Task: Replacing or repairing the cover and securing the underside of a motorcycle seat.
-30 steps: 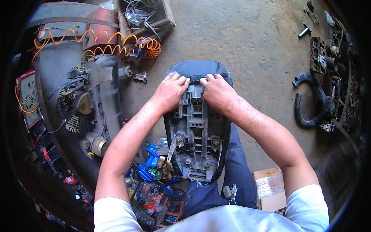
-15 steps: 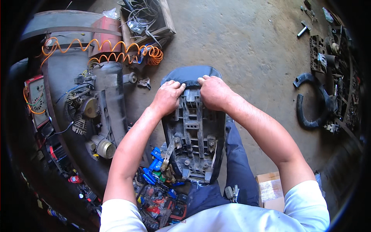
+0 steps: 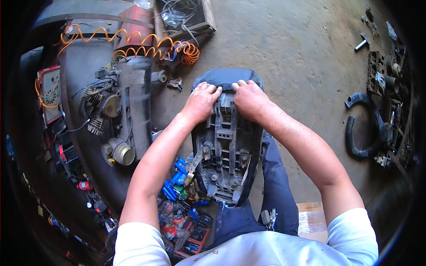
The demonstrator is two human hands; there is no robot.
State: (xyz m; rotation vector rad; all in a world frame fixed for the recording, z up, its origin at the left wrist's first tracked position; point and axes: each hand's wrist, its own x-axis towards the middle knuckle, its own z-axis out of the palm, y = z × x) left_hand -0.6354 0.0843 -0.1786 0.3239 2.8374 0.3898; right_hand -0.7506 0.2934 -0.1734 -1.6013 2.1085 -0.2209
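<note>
An upside-down motorcycle seat point(image 3: 225, 146) rests against my legs, its dusty black plastic base facing up with bolts and brackets showing. Black seat cover point(image 3: 228, 76) wraps around its far end. My left hand point(image 3: 202, 103) grips the cover's folded edge at the far left, fingers curled and thumb pressed inward. On the other side of the middle, my right hand point(image 3: 250, 101) holds the same edge with its fingers bent over it. A small metal bracket point(image 3: 194, 166) sticks out from the base's left side. Both palms are hidden.
An air compressor point(image 3: 135, 102) stands left, with a coiled orange hose point(image 3: 133, 42) beyond it. Blue-handled tools point(image 3: 177, 175) and a red tool tray point(image 3: 199, 241) lie near my left leg. A cardboard box point(image 3: 310, 219) sits right; a hammer point(image 3: 361, 43) and curved black part point(image 3: 377, 128) lie farther off.
The whole view has shifted, so the seat, hands and compressor appear slightly higher and farther right. Both hands stay on the cover's edge; the fingers have shifted a little.
</note>
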